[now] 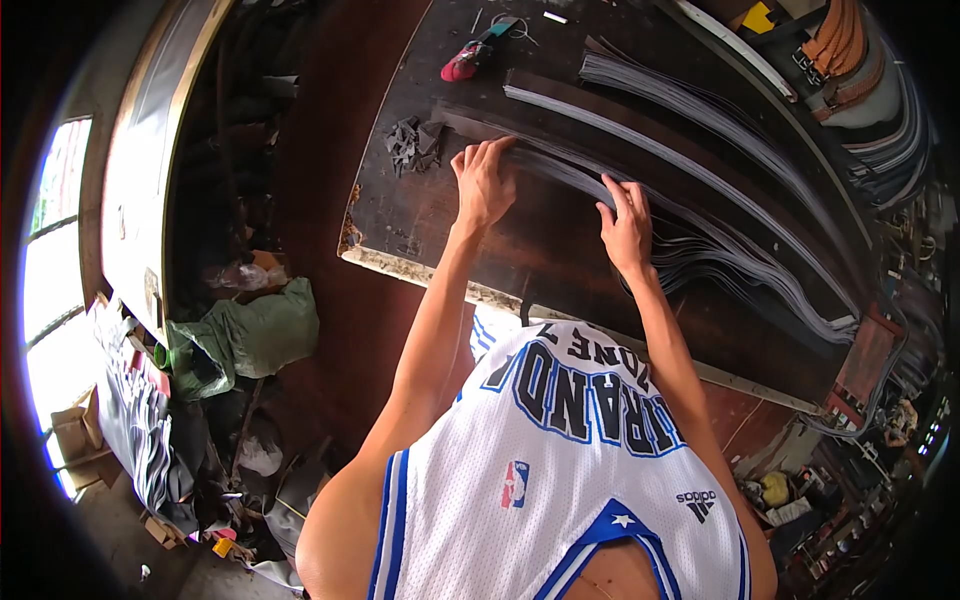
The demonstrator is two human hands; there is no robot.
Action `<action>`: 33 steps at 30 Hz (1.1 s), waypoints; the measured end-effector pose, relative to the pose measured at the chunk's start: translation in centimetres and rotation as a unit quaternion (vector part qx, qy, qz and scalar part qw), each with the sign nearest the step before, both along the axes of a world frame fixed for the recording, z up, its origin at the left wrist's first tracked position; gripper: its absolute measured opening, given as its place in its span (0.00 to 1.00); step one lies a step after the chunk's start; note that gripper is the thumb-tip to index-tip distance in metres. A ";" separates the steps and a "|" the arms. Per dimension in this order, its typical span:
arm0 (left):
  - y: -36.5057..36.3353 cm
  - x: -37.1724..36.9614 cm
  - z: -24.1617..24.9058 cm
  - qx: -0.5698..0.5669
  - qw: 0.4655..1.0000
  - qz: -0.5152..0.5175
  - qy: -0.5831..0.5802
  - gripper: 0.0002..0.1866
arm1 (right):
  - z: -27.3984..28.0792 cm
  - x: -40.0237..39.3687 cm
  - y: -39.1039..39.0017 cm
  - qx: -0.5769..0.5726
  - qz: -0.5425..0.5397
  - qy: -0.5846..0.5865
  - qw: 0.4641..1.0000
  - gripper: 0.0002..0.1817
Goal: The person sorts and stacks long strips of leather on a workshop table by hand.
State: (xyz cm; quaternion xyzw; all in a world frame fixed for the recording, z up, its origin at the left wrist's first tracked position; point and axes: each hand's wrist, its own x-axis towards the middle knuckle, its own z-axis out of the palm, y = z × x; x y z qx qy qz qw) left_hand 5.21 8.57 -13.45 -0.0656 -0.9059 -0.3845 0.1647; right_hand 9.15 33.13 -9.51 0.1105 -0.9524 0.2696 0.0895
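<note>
A stack of long, dark belt strips point(568, 172) lies across the dark worktable point(545, 240), fanning into loose, wavy layers on the right. My left hand point(486, 185) holds the stack near its left end, fingers bent over the near edge. Farther along, my right hand point(627, 228) grips the same stack with the thumb and fingers at its edge. Parts of the fingertips of both hands are hidden. Beyond them lie a second strip stack point(610, 122) and a third strip stack point(690, 105). Small dark offcuts point(412, 146) are heaped left of my left hand.
A red and teal object point(465, 62) rests near the table's far left. Brown braided belts point(838, 45) and dark strips hang at the upper right. On the left are a green plastic bag point(265, 330) and piled material. The table's pale front edge point(400, 272) is chipped.
</note>
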 end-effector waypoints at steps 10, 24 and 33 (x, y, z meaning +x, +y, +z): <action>-0.2 -0.2 0.3 0.025 1.000 0.010 -0.005 0.23 | -0.1 0.1 0.1 -0.005 0.001 0.001 1.000 0.26; -0.7 0.0 0.5 0.025 1.000 -0.016 0.006 0.21 | 0.2 -0.1 0.2 0.015 0.017 -0.003 1.000 0.29; -2.1 0.4 0.6 0.006 0.998 -0.066 -0.011 0.20 | 0.6 -0.2 -0.1 0.017 0.018 -0.012 1.000 0.31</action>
